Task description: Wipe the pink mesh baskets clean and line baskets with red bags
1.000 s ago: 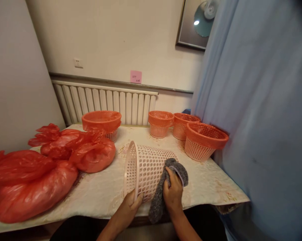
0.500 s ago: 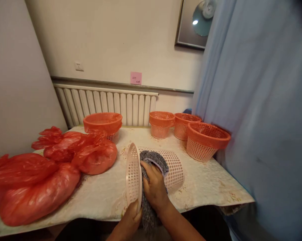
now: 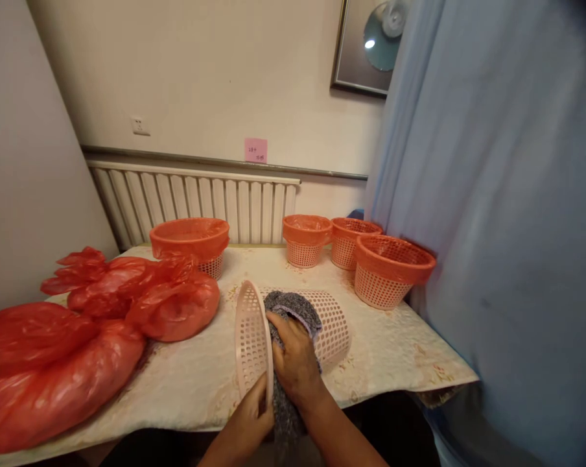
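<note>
Two-handed, pinching the basket (image 3: 332, 324) by its rim with the left hand (image 3: 249, 415), clutching the cloth (image 3: 300, 306) against its side with the right hand (image 3: 297, 363); resting it sideways, near-centre on the table (image 3: 186, 383); perhaps risking a roll towards the near edge from pressing unevenly.

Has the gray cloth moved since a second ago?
Yes: the gray cloth, gripped in the right hand, has moved left relative to the pink note.

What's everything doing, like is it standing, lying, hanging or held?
Pink basket, lying on its side
Gray cloth, bunched against pink basket
Left hand, gripping pink basket's rim
Right hand, holding gray cloth
Four lined baskets, standing upright
Red bags, bulging, lying down
Blue curtain, hanging
Framed picture, hanging
</note>
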Motion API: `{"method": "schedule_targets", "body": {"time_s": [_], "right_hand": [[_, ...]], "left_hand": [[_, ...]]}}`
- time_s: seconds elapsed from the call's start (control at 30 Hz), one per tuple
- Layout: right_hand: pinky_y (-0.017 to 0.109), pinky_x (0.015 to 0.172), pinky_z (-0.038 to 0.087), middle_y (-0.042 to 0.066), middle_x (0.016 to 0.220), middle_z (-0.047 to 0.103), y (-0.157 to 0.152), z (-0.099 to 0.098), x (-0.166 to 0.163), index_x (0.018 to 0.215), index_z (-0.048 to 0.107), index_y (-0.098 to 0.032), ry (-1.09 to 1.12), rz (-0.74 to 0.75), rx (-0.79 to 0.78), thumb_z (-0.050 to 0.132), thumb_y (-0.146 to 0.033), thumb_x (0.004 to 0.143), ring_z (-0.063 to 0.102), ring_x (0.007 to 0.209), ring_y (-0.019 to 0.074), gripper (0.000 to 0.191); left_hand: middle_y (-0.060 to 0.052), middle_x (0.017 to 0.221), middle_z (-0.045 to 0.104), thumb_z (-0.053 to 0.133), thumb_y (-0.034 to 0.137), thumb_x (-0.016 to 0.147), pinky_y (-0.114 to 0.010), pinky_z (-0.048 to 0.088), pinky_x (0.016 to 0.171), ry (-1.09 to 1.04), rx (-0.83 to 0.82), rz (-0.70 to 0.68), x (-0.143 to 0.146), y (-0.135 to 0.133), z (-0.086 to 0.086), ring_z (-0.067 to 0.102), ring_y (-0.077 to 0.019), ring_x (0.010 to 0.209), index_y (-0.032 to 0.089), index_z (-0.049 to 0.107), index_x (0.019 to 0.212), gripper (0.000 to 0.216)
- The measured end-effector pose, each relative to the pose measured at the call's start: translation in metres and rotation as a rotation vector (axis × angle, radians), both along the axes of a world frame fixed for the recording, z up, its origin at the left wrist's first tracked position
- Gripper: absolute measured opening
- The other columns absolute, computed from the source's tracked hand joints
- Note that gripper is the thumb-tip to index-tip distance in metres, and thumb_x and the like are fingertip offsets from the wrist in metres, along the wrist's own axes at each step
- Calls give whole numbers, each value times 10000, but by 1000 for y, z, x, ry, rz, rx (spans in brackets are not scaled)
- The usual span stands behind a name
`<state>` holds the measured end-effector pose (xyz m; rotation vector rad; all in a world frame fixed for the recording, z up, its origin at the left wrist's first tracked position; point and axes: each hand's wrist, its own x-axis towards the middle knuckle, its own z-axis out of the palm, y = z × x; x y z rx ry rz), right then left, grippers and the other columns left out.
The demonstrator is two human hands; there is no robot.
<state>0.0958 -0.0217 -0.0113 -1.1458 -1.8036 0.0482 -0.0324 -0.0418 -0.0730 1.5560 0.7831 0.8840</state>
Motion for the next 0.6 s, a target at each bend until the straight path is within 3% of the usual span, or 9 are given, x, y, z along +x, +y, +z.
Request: {"method": "schedule_targets", "body": {"time_s": [0.1,0.23,0.43,0.6], "right_hand": [[380,940,437,85,1110,616,-2,-3,1,1312,491,-204,8,0,4,428,-50,764,545,1051,221,573],[381,940,435,81,1103,617,-1,-3,5,1317,487,-207,9,32,-12,423,-51,768,547,1045,217,574],[378,1026,370,68,1231,567,-9,12,20,1365,433,-246,25,194,-153,528,-193,842,492,1164,209,534],[398,1059,335,73,1318,510,-9,21,39,1405,377,-286,-10,326,-317,765,-414,672,445,1246,254,839]], "left_hand": [[-85,1313,588,546,175,749,-459,251,1136,-133,-40,33,4,5,14,400,-295,1329,161,481,1337,592],[-66,1381,530,558,154,752,-413,233,1151,-160,-36,71,9,10,22,370,-267,1353,169,488,1325,578],[-72,1225,652,610,249,794,-412,407,1038,-261,-247,105,13,3,29,547,-275,1201,197,534,1265,480],[-71,1211,656,627,278,815,-413,454,980,-297,-260,44,8,5,26,569,-285,1165,207,516,1283,486]]}}
